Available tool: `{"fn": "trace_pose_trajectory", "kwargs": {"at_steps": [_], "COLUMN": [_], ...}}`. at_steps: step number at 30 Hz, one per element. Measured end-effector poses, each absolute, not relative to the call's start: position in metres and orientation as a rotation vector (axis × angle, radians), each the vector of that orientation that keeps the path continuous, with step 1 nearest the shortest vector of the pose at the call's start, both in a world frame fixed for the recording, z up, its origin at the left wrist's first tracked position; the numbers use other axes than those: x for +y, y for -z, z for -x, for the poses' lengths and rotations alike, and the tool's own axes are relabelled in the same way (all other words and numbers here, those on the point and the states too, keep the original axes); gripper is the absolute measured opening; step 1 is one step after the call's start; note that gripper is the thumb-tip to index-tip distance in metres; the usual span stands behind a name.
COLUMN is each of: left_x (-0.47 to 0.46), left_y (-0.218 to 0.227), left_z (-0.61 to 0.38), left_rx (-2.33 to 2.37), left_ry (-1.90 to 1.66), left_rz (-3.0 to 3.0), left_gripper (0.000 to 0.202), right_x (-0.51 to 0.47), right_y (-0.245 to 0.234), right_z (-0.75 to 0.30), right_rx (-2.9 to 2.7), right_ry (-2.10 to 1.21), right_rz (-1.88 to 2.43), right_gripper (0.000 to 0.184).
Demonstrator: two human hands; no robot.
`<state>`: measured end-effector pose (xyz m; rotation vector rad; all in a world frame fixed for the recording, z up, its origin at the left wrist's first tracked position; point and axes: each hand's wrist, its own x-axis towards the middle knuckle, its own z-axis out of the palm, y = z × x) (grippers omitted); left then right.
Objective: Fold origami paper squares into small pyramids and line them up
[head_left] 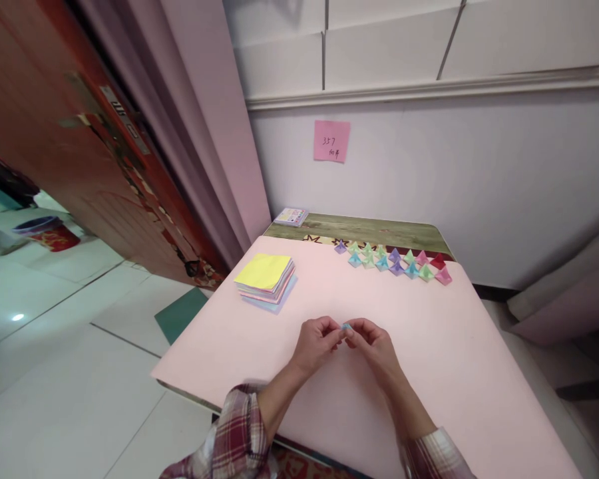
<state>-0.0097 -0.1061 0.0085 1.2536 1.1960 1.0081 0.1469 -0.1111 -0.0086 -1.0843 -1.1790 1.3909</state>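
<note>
Between my fingertips is a small blue piece of folded paper (346,326), mostly hidden by the fingers. My left hand (319,342) pinches it from the left, and my right hand (372,342) pinches it from the right. Both hands are just above the pink tabletop (259,359). To the left stands a stack of square coloured paper (264,276) with a yellow sheet on top. Beyond my right hand, two rows of small folded paper shapes (397,267) in purple, green, blue, pink and red lie along the far side.
A small pack of paper (291,217) lies on the wooden strip (374,228) at the back. A pink note (332,141) with handwriting is stuck to the wall. At left are a curtain (204,120), a red door (104,179) and a bucket (50,233) on the tiled floor.
</note>
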Motion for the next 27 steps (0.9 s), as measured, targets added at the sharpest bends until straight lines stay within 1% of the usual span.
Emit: {"fn": "trace_pose_trajectory", "kwargs": {"at_steps": [3, 7, 10, 12, 13, 16, 17, 18, 19, 21, 22, 23, 27], "left_x": [-0.108, -0.106, -0.100, -0.096, -0.094, -0.089, -0.088, -0.087, -0.086, -0.084, -0.083, -0.083, -0.081], "left_y": [-0.008, -0.003, 0.001, 0.004, 0.006, 0.009, 0.010, 0.010, 0.010, 0.009, 0.008, 0.009, 0.013], "left_z": [0.009, 0.009, 0.014, 0.019, 0.022, 0.030, 0.032, 0.034, 0.035, 0.037, 0.038, 0.039, 0.038], "left_rx": [1.216, 1.195, 1.184, 1.230, 1.266, 1.355, 1.364, 1.367, 1.372, 1.396, 1.412, 1.424, 1.409], "left_ry": [-0.989, -0.999, -0.994, -0.974, -0.956, -0.911, -0.915, -0.932, -0.963, -1.050, -1.093, -1.124, -1.099], "left_rz": [-1.317, -1.390, -1.516, -1.653, -1.721, -1.822, -1.815, -1.795, -1.767, -1.688, -1.637, -1.585, -1.506], "left_gripper": [0.030, 0.030, 0.027, 0.023, 0.029, 0.071, 0.077, 0.074, 0.066, 0.040, 0.031, 0.026, 0.021], "right_x": [-0.110, -0.108, -0.108, -0.107, -0.106, -0.103, -0.103, -0.102, -0.102, -0.102, -0.102, -0.102, -0.103], "right_y": [0.011, 0.017, 0.020, 0.022, 0.022, 0.025, 0.026, 0.027, 0.029, 0.030, 0.031, 0.032, 0.034], "right_z": [-0.149, -0.151, -0.149, -0.149, -0.150, -0.153, -0.155, -0.157, -0.158, -0.160, -0.160, -0.160, -0.155], "right_rx": [-1.247, -1.284, -1.327, -1.380, -1.399, -1.372, -1.335, -1.290, -1.242, -1.160, -1.137, -1.129, -1.179], "right_ry": [-1.335, -1.209, -1.083, -1.026, -1.005, -0.973, -0.976, -0.985, -0.993, -0.990, -0.978, -0.961, -0.889], "right_rz": [1.083, 1.185, 1.254, 1.274, 1.287, 1.337, 1.350, 1.361, 1.373, 1.410, 1.432, 1.452, 1.477], "right_gripper": [0.030, 0.031, 0.029, 0.031, 0.036, 0.053, 0.053, 0.050, 0.046, 0.041, 0.040, 0.039, 0.035]}}
